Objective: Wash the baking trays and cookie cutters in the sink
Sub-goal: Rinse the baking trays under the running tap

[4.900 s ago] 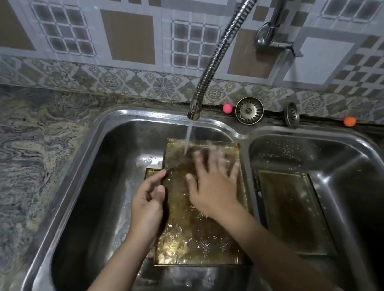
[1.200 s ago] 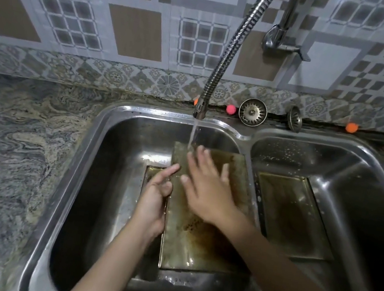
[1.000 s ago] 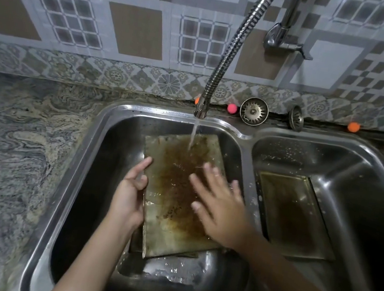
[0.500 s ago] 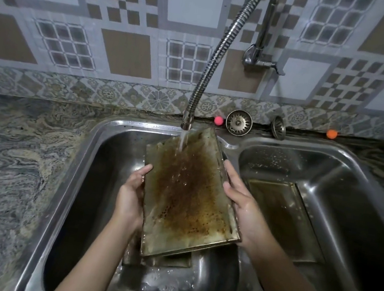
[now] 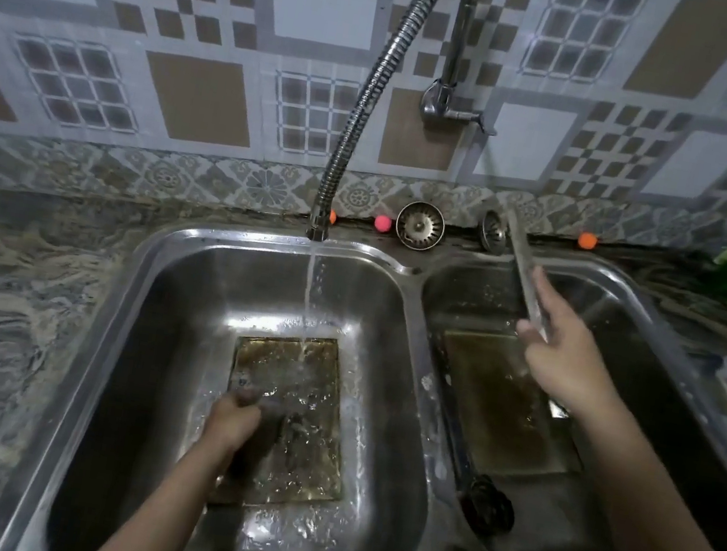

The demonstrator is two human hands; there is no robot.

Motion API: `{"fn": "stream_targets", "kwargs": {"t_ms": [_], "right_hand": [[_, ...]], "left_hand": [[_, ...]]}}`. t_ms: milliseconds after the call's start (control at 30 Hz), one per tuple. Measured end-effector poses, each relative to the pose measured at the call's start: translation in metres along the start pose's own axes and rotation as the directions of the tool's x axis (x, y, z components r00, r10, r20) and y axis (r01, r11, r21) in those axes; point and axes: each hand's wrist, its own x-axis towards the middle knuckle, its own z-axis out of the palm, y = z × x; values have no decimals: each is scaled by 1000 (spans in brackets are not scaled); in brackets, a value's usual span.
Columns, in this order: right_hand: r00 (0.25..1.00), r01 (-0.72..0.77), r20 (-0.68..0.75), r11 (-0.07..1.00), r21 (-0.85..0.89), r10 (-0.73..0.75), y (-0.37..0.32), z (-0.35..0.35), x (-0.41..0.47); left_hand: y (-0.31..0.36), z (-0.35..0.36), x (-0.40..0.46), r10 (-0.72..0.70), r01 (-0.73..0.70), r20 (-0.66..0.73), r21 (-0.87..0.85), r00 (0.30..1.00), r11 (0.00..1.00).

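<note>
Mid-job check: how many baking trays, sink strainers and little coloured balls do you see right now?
Baking trays: 3, one under the tap, one in the right basin, one held edge-on by the right hand.
Sink strainers: 2.
Coloured balls: 3.
Total: 8.

One head view only — looking forward and steeply down over the double sink [image 5: 415, 268], close in, with both forearms reaching up from the bottom edge. The tiled wall [image 5: 199, 97] fills the top, faced square-on, and wide-angle bending curves the counter [image 5: 3, 313] at the left — nothing is shared with a second camera.
</note>
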Motion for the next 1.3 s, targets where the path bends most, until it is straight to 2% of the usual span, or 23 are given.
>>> {"fn": "stream_targets", "kwargs": {"t_ms": [67,133,300,400,567,700,833,933,1033,1133,1200,1300], "right_hand": [[998,-35,48,975,-221,47,33,13,7],[991,-48,97,934,-354,88,64,26,11],[958,-68,216,880,-471,189,127,64,21],[935,-83,255,852,-518,246,142,89,23],[941,-78,265,896,-437,212,172,109,30],[982,-105,119,952,-288,144,152,99,29],[998,-50,-53,988,-145,43,115,85,25],[997,-14,-83,999,-42,10,90,84,18],[998,-36,-44,997,70,39,81,87,9],[998,24,-66,994,108,-17,76,95,0],[995,80,-75,990,116,-72,72,100,-7],[977,201,-86,979,39,-197,60,109,-17]], "left_hand": [[-5,3,8,-7,8,-28,38,1000,999],[-9,4,13,4,1,-63,87,998,996],[-11,-2,12,115,-77,-162,222,980,972],[-9,-5,8,146,-101,-187,232,971,967],[-16,-10,15,182,-121,-215,267,960,956],[-14,-15,17,219,-160,-168,306,961,939],[-6,-21,18,184,-126,-232,244,955,962],[2,-21,16,179,-118,-138,366,974,923],[-5,-15,13,188,-134,-52,523,981,842],[-13,-13,10,219,-160,-29,591,975,790],[-13,-16,8,236,-177,-25,586,971,790],[-4,-16,5,239,-200,3,558,971,805]]}}
